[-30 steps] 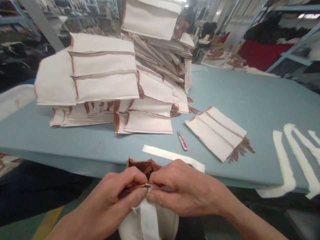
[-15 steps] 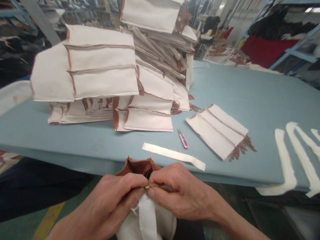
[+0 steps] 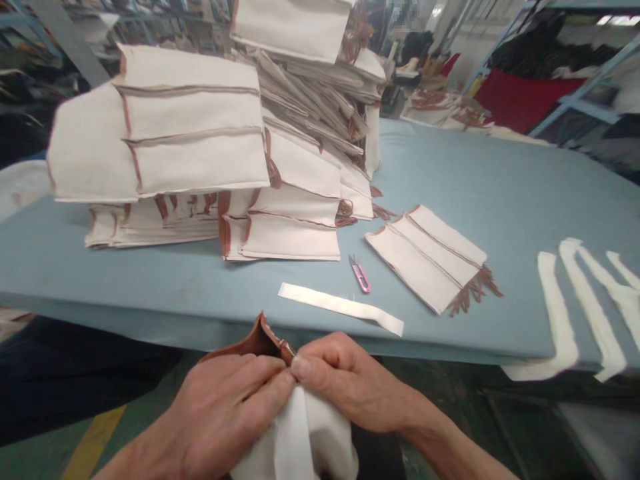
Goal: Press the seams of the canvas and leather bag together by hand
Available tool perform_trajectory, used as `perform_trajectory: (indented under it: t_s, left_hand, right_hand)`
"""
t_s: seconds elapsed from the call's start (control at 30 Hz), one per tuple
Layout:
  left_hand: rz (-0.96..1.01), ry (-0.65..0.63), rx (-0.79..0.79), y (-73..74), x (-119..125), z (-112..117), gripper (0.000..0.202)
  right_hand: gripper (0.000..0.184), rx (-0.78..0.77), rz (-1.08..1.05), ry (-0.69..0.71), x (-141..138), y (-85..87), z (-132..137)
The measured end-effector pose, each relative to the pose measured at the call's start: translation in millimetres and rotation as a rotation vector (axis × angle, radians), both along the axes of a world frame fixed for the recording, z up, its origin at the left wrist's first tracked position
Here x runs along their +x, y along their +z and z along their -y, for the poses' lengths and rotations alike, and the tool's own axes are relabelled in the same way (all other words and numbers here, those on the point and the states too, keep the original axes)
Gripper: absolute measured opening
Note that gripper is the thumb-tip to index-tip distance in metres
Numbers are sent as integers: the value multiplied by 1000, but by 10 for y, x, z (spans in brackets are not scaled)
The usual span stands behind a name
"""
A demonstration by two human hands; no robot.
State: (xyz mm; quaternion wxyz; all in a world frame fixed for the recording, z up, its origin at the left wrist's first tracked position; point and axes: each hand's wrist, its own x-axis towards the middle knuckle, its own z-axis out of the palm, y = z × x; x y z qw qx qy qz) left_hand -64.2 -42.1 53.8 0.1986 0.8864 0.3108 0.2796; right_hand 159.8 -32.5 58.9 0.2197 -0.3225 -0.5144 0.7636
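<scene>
In front of me, just off the table's near edge, is a cream fabric bag with a brown lining showing at its opening. My left hand pinches the bag's rim, fingers closed. Right beside it, my right hand grips the same rim between thumb and bent forefinger. A white strip hangs down from the pinched spot over the bag; its upper end is hidden by my fingertips. Pink-handled thread snips lie on the table ahead, behind another cream strip.
Stacked cream fabric pieces with brown edging rise high at the left and centre of the blue-grey table. A single sewn piece with brown fringe lies right of the snips. Several cream strips hang over the right front edge.
Both hands keep hold of the rim. My right thumb has moved up against my left fingertips, and the brown opening has turned and narrowed. The view has shifted slightly right.
</scene>
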Motion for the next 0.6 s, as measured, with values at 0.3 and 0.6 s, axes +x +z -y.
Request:
perform_trajectory:
  t_s: [0.3,0.6]
  left_hand:
    - [61,92,-138,160,-188,158,19]
    - [-14,-112,-177,245,-39,-41,32]
  right_hand:
    - [38,1153,501,119,80,414,78]
    - [47,1457,606,10,68,330,175]
